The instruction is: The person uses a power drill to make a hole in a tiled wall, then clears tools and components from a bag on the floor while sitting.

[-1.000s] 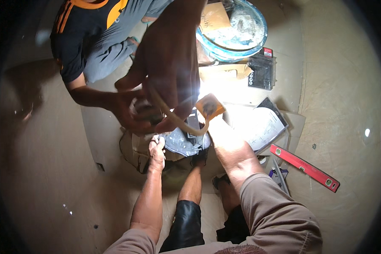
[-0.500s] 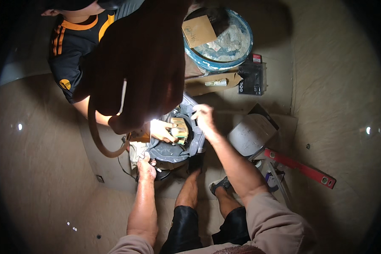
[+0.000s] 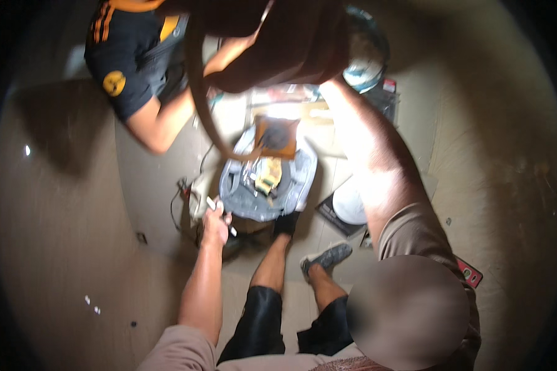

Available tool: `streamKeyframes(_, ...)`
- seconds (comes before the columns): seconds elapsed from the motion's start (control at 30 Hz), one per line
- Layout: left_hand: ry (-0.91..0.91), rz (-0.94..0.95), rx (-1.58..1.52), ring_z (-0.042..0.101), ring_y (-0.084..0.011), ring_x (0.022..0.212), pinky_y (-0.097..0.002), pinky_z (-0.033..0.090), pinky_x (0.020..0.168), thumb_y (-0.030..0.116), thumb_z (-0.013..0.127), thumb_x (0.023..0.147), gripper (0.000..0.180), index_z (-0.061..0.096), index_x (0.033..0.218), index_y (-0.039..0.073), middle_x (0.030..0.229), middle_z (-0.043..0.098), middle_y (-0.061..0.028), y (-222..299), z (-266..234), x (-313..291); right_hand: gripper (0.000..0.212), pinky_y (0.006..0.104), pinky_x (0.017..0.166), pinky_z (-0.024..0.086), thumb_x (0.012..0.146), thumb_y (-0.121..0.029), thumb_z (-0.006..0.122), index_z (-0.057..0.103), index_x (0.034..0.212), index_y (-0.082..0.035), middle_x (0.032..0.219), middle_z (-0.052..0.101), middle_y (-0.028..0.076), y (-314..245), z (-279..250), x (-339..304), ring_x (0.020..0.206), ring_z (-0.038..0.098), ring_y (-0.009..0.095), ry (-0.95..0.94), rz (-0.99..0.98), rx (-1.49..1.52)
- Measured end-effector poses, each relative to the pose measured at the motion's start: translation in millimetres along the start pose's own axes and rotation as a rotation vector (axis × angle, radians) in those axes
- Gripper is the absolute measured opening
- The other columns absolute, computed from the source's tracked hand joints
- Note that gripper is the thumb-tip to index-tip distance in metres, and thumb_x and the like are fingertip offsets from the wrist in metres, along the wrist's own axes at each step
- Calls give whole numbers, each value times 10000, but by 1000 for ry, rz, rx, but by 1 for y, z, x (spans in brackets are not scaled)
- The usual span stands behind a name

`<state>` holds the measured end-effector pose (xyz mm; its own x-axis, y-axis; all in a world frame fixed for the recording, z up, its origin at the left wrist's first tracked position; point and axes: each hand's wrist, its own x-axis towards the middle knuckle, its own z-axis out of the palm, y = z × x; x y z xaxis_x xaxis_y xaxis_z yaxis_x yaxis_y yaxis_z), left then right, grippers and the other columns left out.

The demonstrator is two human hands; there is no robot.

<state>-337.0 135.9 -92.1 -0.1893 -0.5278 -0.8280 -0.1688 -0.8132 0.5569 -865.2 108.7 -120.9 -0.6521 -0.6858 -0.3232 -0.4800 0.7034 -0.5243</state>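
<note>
My left hand (image 3: 215,224) is closed around a thin white stick, whose ends poke out on both sides of the fist. It is beside the near left side of an open grey bag (image 3: 246,207). Inside the bag lies a yellowish item (image 3: 268,176) among other things too blurred to name. A brown square piece with a dark round middle (image 3: 277,137) covers the bag's far rim. My right forearm (image 3: 377,142) reaches far forward, brightly lit. My right hand is hidden behind a large dark shape (image 3: 278,52) close to the camera.
A co-worker's bent arm (image 3: 161,127) is at the far left. A blue-rimmed drum (image 3: 368,52) stands beyond my right arm, near a black case (image 3: 384,102). A white round thing (image 3: 349,205), a red level (image 3: 469,272) and a dark cable (image 3: 176,213) lie around.
My right hand has left the bag's rim and moved far forward. The co-worker's hand has come out of the bag. The brown square piece now shows over the bag. My left hand keeps the stick.
</note>
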Motion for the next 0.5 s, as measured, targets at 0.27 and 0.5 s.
streamKeyframes(0.27, 113, -85, -62, 563, -173, 706, -271, 445, 552, 188, 575, 1001, 296, 560, 1237, 10, 931, 576, -45, 1, -2, 5, 1108, 505, 960, 524, 763, -342, 840, 117, 1542, -27, 1482, 352, 257, 12, -12, -121, 1286, 482, 385, 282, -47, 770)
streamKeyframes(0.5, 76, 244, 510, 514, -89, 655, -278, 433, 570, 275, 779, 865, 280, 636, 953, 51, 855, 604, 10, 8, 20, -1, 1069, 533, 1064, 348, 628, -552, 862, 401, 1442, -35, 1260, 574, 272, -7, 46, -285, 1205, 488, 425, 154, 16, 36)
